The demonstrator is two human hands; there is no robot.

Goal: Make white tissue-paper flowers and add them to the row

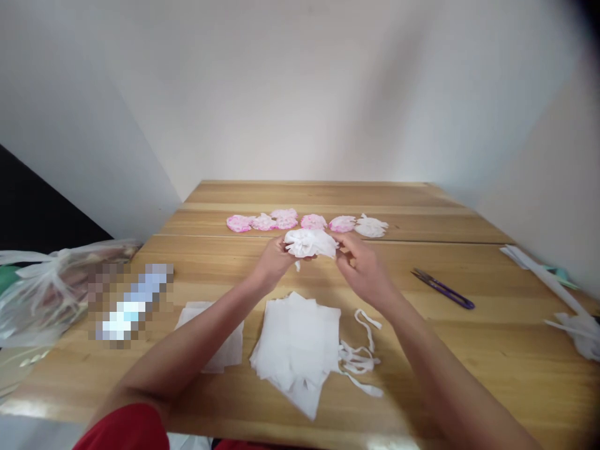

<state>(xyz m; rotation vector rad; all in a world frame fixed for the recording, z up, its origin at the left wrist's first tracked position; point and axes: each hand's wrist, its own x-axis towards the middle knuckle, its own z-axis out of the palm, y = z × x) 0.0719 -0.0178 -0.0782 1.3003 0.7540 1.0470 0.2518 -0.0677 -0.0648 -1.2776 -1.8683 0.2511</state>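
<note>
A white ruffled paper flower is held up between both hands over the middle of the table. My left hand grips its left side, with the fingers partly hidden behind it. On the right edge, my right hand pinches the paper between thumb and fingers. Below lies a stack of white paper sheets, with thin white strips beside it on the right. Behind the held flower is a row of pink and white flowers, with a whiter one at its right end.
Purple-handled snips lie on the wooden table at right. More white sheets are partly under my left forearm. A blurred-out object and plastic bag are at left; white strips lie at far right.
</note>
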